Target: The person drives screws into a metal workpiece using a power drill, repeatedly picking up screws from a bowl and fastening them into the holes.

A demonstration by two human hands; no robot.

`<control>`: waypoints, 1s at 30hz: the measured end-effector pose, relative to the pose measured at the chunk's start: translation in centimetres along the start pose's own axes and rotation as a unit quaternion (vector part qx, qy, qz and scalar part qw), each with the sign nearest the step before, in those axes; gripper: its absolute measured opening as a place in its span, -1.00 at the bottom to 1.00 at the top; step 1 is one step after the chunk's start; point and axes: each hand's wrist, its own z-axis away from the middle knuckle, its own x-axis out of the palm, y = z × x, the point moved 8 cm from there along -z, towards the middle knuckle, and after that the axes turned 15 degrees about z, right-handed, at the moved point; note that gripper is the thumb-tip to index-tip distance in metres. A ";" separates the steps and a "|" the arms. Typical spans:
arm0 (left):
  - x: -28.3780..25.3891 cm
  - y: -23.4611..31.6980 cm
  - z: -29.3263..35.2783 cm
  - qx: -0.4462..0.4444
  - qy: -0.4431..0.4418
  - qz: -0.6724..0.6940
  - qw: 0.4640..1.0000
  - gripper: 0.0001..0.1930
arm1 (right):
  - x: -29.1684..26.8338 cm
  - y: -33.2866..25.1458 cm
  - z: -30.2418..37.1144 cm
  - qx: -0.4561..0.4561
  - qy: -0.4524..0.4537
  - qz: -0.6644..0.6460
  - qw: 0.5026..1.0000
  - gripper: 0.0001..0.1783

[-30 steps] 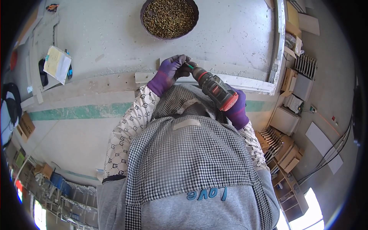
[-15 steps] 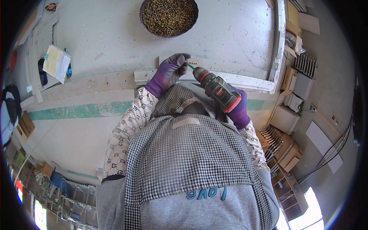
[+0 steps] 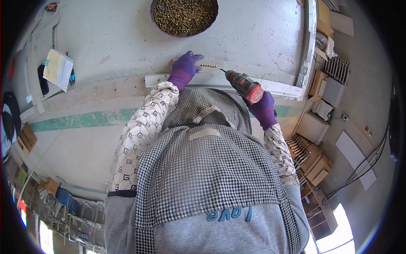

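Note:
My left hand (image 3: 187, 67), in a purple glove, rests on the workbench (image 3: 253, 38) with thumb and fingers apart. Just right of its fingertips lies a short row of small brass-coloured pieces (image 3: 208, 65), along a flat strip. In my right hand (image 3: 265, 111), also gloved in purple, is a black and red cordless drill (image 3: 243, 86). Its thin bit (image 3: 223, 70) points up and left, close to the right end of the row; whether it touches a piece is too small to tell. A pale rail (image 3: 270, 88) runs along the near edge, partly behind the drill.
A dark round bowl (image 3: 154, 23) full of small brass pieces stands at the far side. Papers (image 3: 58, 70) lie to the left. A metal frame (image 3: 305, 59) borders the right side, with cardboard boxes (image 3: 318, 86) beyond it.
My left hand has come away from the bit, its fingers spreading beside the brass row. The drill has tipped, and its bit has shifted right, toward the end of the row.

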 end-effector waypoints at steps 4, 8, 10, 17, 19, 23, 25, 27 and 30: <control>0.4 -0.5 -0.2 -0.005 0.003 0.024 1.000 -0.55 | 1.1 0.0 -0.2 0.010 -0.022 0.007 1.000 -0.65; 0.4 -0.6 -0.1 -0.007 0.006 0.031 0.999 -0.55 | 1.2 -0.5 -0.5 0.022 -0.052 0.034 0.998 -0.59; 0.4 -0.7 -0.1 -0.009 0.004 0.035 0.999 -0.55 | 0.8 -0.7 -0.5 0.028 -0.040 0.013 0.999 -0.58; 0.3 -0.6 0.0 -0.012 0.009 0.038 0.999 -0.55 | 0.8 -0.6 -0.6 0.031 -0.040 0.009 0.999 -0.58; 0.3 -0.6 0.0 -0.008 0.014 0.043 0.999 -0.55 | 0.9 -0.6 -0.7 0.039 -0.056 0.021 0.997 -0.58; 0.2 -0.2 0.0 -0.016 0.007 0.041 0.999 -0.55 | 1.3 -1.3 -1.0 0.023 -0.072 0.053 0.996 -0.59; 0.3 -0.3 0.0 -0.022 0.001 0.045 0.999 -0.55 | 1.2 -1.4 -1.1 0.045 -0.087 0.057 0.994 -0.60; 0.1 -0.2 0.1 0.005 0.020 0.014 1.000 -0.54 | 1.1 -1.7 -1.3 0.037 -0.097 0.072 0.992 -0.60; 0.2 -0.4 -0.1 0.018 0.038 0.023 0.999 -0.55 | 1.3 -1.9 -1.6 0.028 -0.102 0.087 0.991 -0.61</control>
